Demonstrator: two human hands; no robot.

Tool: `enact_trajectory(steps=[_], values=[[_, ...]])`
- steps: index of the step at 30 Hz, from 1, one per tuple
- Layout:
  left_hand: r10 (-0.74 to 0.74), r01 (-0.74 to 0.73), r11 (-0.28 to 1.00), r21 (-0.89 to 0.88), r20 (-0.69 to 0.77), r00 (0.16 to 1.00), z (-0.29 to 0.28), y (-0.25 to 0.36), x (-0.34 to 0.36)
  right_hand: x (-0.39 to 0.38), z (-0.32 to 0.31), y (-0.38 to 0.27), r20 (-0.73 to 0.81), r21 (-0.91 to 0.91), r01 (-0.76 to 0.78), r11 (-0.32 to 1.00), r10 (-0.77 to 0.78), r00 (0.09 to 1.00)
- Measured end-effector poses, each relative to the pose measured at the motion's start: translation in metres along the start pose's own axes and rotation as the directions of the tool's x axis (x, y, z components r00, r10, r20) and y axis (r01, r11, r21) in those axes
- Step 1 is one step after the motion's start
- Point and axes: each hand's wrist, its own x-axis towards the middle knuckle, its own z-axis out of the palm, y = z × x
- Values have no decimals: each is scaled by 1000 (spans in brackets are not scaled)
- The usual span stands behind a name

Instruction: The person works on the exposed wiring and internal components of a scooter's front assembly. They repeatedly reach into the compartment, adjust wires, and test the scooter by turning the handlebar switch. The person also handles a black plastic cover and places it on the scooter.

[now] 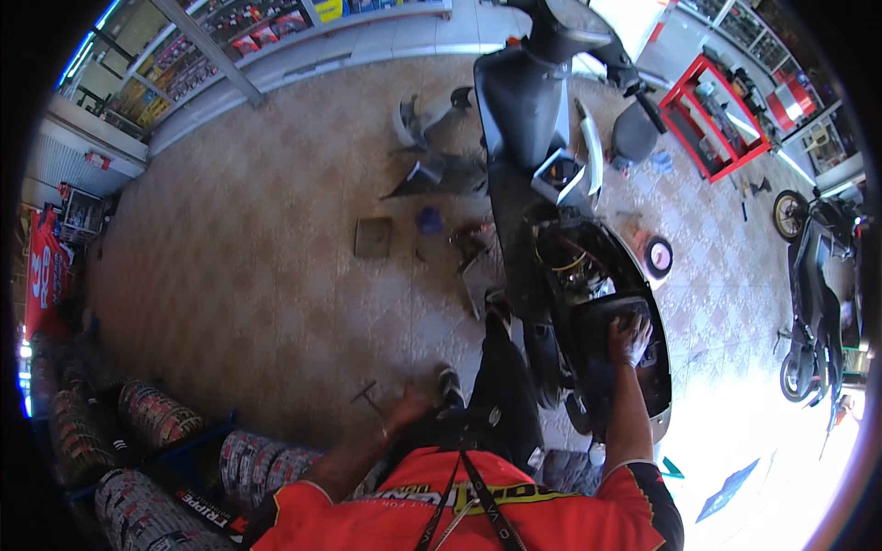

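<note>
A dark scooter (525,101) stands in front of me to the right, its body panels partly off and its inner parts bare behind the footboard. My right hand (630,340) rests with outstretched fingers on the black rear section (593,335) of the scooter. Low at my left side, my left hand (410,406) is closed, somewhat blurred, around the shaft of a T-handle wrench (367,393). The wrench's crossbar sticks out to the left of the hand, above the floor.
Loose dark panels (441,174) lie on the tiled floor, near a square tray (372,237) and a purple-blue item (428,219). Right of the scooter are a small wheel (659,257), a seat (634,136) and a red tool cart (715,118). Wrapped tyres (158,413) sit lower left; another motorcycle (813,285) stands far right.
</note>
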Motion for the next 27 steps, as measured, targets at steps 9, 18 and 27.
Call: enact_trajectory(steps=[9,18,27], values=[[-10,0,1000,27,362,932,10,-83,-19,28,-38,-43,267,-124,-342,932,363,893],[-124,223,903,-367,275,953,16,-105,-34,369,-67,-122,-284,176,138,975,-84,955],[-614,699,483,-528,364,700,-16,-11,22,568,-37,-128,260,226,180,957,-238,936]])
